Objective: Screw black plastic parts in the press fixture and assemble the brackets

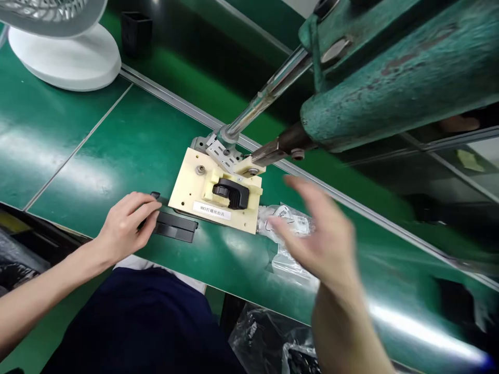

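Note:
At the left of the head view, my left hand [128, 223] has its fingers pinched together, with the tip of a small black part [155, 195] showing beyond them. Just beside those fingertips, a long black plastic piece [176, 227] lies on the green bench. A cream fixture block [185, 179] with a printed label stands under the press, and a curved black plastic part [237, 195] sits in its nest. My right hand [322, 234], blurred by motion, is to the right of the fixture with thumb and fingers apart. Beneath it are clear plastic bags [286, 218].
A green press [390, 88] leans over the fixture from the upper right, its steel column [268, 93] behind the block. A white fan base [66, 57] stands at upper left, near a black cup [135, 32]. Dark plastic bags [265, 332] sit below the bench edge.

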`<state>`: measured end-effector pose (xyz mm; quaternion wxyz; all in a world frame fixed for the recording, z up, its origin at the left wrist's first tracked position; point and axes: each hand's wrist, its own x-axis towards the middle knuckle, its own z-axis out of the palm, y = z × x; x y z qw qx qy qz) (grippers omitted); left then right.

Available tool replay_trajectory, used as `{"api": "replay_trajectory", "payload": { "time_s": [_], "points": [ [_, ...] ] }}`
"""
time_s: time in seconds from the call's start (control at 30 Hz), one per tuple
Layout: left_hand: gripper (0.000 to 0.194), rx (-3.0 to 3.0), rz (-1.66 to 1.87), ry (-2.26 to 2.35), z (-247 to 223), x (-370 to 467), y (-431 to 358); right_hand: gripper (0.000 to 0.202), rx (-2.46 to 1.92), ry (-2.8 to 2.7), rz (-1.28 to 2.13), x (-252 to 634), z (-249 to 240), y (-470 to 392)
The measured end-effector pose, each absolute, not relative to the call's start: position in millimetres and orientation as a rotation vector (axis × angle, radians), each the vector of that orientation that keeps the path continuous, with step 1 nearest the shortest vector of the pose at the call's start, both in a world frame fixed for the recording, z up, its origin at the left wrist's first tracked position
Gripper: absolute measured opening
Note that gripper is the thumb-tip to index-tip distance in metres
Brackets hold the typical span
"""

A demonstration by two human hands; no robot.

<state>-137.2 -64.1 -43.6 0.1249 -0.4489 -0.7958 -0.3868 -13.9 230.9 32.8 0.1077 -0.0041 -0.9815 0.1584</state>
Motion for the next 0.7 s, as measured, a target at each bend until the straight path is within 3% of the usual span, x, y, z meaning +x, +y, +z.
{"api": "replay_trajectory", "payload": {
  "time_s": [0.17,0.37,0.6,0.7],
  "points": [
    [0.023,-1.397,-1.037,-2.300,-36.2,-126.0,-67.6,0.048,0.231,-2.783,0.488,-44.8,-7.5,227.1],
    [0.035,-1.478,-1.062,-2.180,-27.5,-124.6,-43.4,0.052,0.290,-2.711,0.774,-33.7,23.5,241.5],
    [0.019,-1.658,-0.758,-2.279,-13.3,-143.8,9.7,0.063,-0.312,-2.207,1.009,26.8,-18.7,247.8],
    [0.023,-1.670,-0.569,-2.401,-10.3,-143.8,35.2,0.062,-0.478,-1.958,1.020,45.3,-40.6,237.0]
  ]
}}
